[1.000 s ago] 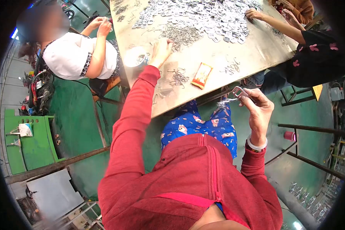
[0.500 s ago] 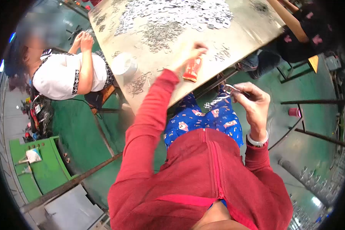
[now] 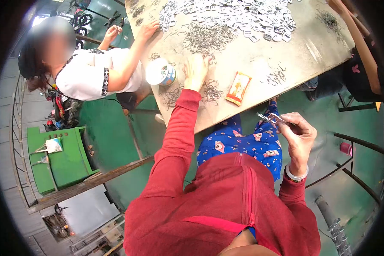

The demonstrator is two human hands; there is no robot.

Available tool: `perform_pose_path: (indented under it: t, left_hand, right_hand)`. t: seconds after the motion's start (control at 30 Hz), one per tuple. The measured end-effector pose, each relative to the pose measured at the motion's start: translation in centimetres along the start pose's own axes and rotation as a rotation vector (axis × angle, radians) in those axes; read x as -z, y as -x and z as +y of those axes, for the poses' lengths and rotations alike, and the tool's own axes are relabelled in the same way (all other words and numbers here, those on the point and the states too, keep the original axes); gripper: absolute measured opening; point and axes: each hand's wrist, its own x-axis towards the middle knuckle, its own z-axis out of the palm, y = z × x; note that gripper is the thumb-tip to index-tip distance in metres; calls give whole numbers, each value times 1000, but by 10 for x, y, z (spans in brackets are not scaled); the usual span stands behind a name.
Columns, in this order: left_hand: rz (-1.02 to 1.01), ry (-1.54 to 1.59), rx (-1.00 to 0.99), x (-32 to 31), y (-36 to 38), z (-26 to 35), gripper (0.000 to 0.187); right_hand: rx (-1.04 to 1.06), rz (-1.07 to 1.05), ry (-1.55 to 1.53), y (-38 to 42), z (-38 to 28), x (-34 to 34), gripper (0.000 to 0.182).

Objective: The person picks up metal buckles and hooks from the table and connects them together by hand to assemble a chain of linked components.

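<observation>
My left hand [image 3: 196, 71] reaches over the table, its fingertips apart at the near edge of a heap of thin bent wire pieces [image 3: 209, 37]. A smaller cluster of wire pieces [image 3: 212, 91] lies close beside its wrist. Off the table's near edge, my right hand [image 3: 302, 133] pinches a shiny metal buckle [image 3: 274, 118] between thumb and fingers, above my blue patterned trousers. A red and orange packet [image 3: 239, 88] lies on the table between my hands. Left of my left hand stands a white tub [image 3: 160, 71] with a blue and green label.
Many flat metal buckles [image 3: 260, 19] spread across the far side of the table [image 3: 260, 51]. More wire pieces [image 3: 275, 76] lie at the right. A co-worker in a white top [image 3: 87, 70] sits at the left, one hand on the table. Another person's arm [image 3: 362, 51] shows at the right.
My left hand has moved left, from above the packet to the wire heap. The co-worker at the left has stretched a hand onto the table. My right hand still holds the buckle.
</observation>
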Motion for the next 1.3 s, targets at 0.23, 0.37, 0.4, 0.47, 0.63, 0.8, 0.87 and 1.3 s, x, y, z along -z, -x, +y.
perform_pose_path:
  t: [0.23,0.37,0.4,0.47,0.63,0.8,0.87,1.3]
  left_hand:
    - [427,-56,-355,-74,-4,-23,13]
    - [241,75,-363,-46,-37,-46,12]
    - [168,137,-392,-34,-47,-52,14]
    - [124,101,-538,-9,-63,-59,13]
    - [55,304,-311,26,-89,-58,33]
    - [-238,1193,-241,91,-5,67,27]
    - [-369,1414,-366,105,35,107,21]
    - [73,952,-565,96,99,178,14]
  right_hand:
    - [53,9,56,-4,-2,4,15]
    - [69,14,125,-8,-7,3,11]
    - [50,2,195,-11,-9,5,9]
    - [126,24,216,-17,4,8,9]
    - [134,66,197,-11,-13,6,23]
    - [156,58,82,-8,-8,11,21]
    - [145,95,93,-10,-6,12,20]
    - [233,331,109,-5,-19,2,12]
